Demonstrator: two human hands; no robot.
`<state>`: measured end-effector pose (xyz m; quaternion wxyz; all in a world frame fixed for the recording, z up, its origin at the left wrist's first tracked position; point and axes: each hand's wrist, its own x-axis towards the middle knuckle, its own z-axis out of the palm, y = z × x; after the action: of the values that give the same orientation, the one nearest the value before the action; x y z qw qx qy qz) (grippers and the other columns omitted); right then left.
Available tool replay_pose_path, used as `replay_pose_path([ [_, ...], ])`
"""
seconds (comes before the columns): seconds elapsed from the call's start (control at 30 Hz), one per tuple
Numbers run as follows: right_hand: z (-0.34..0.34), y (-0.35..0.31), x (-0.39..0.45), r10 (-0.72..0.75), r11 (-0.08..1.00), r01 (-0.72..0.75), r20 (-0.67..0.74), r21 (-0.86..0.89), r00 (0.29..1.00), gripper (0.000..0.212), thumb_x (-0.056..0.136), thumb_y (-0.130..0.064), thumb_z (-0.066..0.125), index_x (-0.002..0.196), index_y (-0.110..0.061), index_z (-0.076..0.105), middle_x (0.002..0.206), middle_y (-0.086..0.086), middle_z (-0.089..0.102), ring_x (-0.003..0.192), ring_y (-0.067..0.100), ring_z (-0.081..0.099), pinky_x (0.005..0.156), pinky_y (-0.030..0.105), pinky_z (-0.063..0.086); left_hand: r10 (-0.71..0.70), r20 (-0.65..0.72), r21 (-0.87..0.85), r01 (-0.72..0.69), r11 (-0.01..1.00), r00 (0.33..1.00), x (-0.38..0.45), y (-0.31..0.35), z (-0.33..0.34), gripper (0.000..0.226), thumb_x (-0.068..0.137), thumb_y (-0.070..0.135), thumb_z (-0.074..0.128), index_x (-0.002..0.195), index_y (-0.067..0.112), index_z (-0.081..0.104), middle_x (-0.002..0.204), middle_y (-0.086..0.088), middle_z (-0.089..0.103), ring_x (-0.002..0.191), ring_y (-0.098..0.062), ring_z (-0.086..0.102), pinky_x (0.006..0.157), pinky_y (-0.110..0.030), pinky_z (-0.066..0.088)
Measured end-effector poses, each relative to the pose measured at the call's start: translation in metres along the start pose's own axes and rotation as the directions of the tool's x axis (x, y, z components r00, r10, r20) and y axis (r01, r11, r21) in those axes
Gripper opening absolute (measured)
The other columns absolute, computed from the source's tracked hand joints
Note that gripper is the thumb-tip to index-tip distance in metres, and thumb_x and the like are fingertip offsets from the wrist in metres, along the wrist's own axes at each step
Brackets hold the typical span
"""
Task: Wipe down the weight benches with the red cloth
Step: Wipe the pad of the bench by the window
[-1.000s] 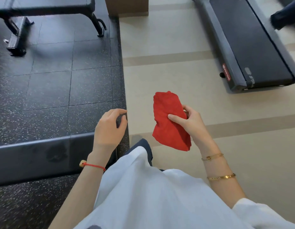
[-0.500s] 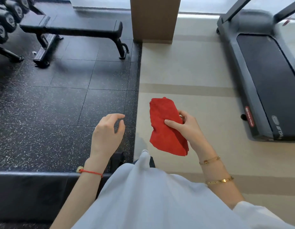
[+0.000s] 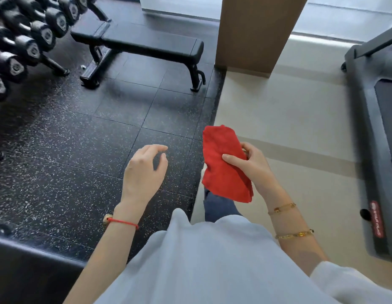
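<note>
Rubber floor (image 3: 70, 172): a black speckled tiled surface was seen filling the left half of the view, ending at a straight edge just left of the cloth.
Pale floor (image 3: 289, 128): a beige surface with darker bands was laid out to the right of that edge, beneath the cloth.
Treadmill (image 3: 375, 150): a dark machine was stood well to the right of the cloth, on the pale floor, cut off by the frame edge.
Pillar (image 3: 256, 34): a brown column was seen beyond the cloth, standing where the two floors met.
Far bench (image 3: 151, 43): a black padded weight bench on a metal frame was placed well beyond the cloth and to its left, on the rubber floor, untouched by either hand.
Near bench (image 3: 26, 270): a black padded edge was shown at the lower left, well to the left of the cloth and nearer the person; little more of it could be made out.
Dumbbell rack (image 3: 26, 40): rows of dark dumbbells were stacked far to the left of the cloth, beside the far bench.
Red cloth (image 3: 225, 165): it was held folded in the air, over the seam of the two floors, well short of the far bench.
Right hand (image 3: 253, 167): the cloth was pinched with the thumb laid across its front and the fingers curled behind; two gold bracelets were worn on the forearm.
Left hand (image 3: 144, 172): it was held just left of the cloth, apart from it, fingers loosely curved and nothing held; a red string was worn on the wrist.
</note>
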<state>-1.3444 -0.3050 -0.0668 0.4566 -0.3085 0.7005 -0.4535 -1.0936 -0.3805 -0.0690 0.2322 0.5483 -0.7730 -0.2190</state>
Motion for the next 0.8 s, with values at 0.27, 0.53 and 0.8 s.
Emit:
replay_pose_path([
  [0.27,0.016,-0.068,0.189,-0.013,0.997,0.019,0.086,-0.071,0.996,0.028,0.076,-0.024,0.083,0.094,-0.031,0.063,0.097,-0.004,0.071,0.083,0.009,0.067,0.075,0.022,0.056,-0.090,-0.071,0.009,0.091,0.996,0.993,0.170,-0.012,0.013,0.022,0.096,0.019,0.057,0.114,0.018,0.069,0.114,0.002,0.070,0.104,-0.018,0.064,0.091,-0.034,0.050],
  [0.53,0.057,-0.166,0.360,-0.076,0.985,0.102,0.186,-0.137,0.980,0.035,0.077,-0.023,0.082,0.106,-0.018,0.065,0.104,0.009,0.072,0.099,0.028,0.069,0.089,0.043,0.055,-0.171,-0.149,-0.006,0.172,0.985,0.974,0.324,-0.028,-0.002,0.023,0.096,0.017,0.056,0.115,0.017,0.069,0.114,0.001,0.069,0.106,-0.020,0.063,0.094,-0.041,0.052],
  [0.8,0.125,-0.209,0.486,-0.041,0.988,0.071,0.211,-0.138,0.977,0.032,0.075,-0.026,0.083,0.101,-0.024,0.066,0.093,-0.004,0.072,0.083,0.010,0.068,0.077,0.029,0.054,-0.213,-0.144,-0.018,0.213,0.977,0.966,0.459,-0.081,-0.012,0.023,0.096,0.018,0.056,0.115,0.017,0.068,0.116,0.003,0.069,0.109,-0.018,0.062,0.096,-0.036,0.050],
])
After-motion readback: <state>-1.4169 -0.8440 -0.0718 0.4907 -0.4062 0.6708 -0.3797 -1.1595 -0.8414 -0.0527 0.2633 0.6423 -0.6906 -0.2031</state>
